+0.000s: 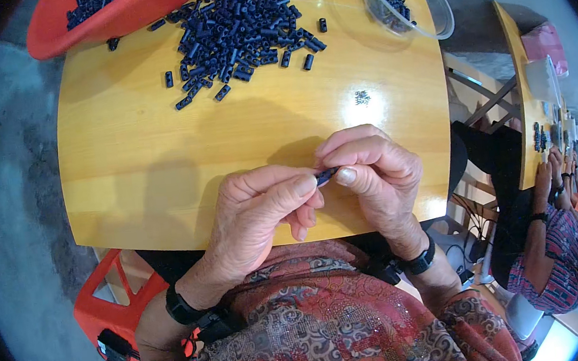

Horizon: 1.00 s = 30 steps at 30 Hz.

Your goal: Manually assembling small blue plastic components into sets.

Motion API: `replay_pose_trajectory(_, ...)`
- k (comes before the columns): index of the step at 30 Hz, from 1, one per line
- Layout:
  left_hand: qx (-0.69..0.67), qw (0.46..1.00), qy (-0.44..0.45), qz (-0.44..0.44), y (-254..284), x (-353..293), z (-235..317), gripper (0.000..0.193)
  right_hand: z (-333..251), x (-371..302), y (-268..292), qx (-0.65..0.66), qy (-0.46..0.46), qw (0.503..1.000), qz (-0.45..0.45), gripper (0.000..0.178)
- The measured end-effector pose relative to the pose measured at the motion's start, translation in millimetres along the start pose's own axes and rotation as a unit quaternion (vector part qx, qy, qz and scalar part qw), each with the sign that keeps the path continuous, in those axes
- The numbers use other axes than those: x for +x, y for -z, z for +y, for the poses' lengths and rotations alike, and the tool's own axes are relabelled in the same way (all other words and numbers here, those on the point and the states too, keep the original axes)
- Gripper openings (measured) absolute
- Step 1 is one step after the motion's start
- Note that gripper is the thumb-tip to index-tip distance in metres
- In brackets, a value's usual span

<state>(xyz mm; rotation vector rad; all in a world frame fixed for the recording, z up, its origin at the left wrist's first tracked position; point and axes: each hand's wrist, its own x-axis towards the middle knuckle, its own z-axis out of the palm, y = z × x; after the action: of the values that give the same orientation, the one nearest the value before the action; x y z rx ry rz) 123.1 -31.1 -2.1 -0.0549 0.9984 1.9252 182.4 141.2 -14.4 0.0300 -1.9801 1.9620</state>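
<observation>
Just above the table's near edge, both my hands meet at a small dark-blue plastic cylinder (pixel 327 175). My left hand (pixel 253 209) is closed, its thumb and forefinger pinching the left end. The fingertips of my right hand (pixel 376 175) are closed on the other end. Much of the piece is hidden by the fingers. Farther off lies a heap of similar dark-blue cylinders (pixel 238 34), some showing side holes. To the right of the heap, a small cluster of tiny dark bits (pixel 362 97) rests on the wood, too small to name.
A red basin (pixel 124 18) with more dark pieces overlaps the table's far left. Clear round tubs (pixel 443 23) stand far right, one holding dark pieces. The yellow wooden table (pixel 117 149) ends near my body. A red plastic stool (pixel 108 305) is at left; people sit at another table (pixel 520 86).
</observation>
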Motion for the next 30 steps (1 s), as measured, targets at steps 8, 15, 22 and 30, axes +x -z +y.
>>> replay_pose_trajectory(8,0.165,0.983,-0.066,0.037,-6.1,-2.5,6.8,0.013,-1.6,0.1,-0.5,0.001,-0.026,1.000,-0.009,0.012)
replay_pose_trajectory(15,0.197,0.975,-0.095,0.039,-8.5,-2.9,9.6,0.013,1.7,0.5,-0.4,0.086,-0.088,0.992,-0.007,0.012)
replay_pose_trajectory(22,0.112,0.993,-0.039,0.025,-4.5,-3.1,11.5,0.017,-3.5,6.1,-7.0,0.222,-0.122,0.967,0.014,0.010)
replay_pose_trajectory(30,0.078,0.996,-0.043,-0.027,-6.9,-6.1,7.5,0.023,-22.4,21.8,0.3,0.116,-0.057,0.991,-0.032,0.008)
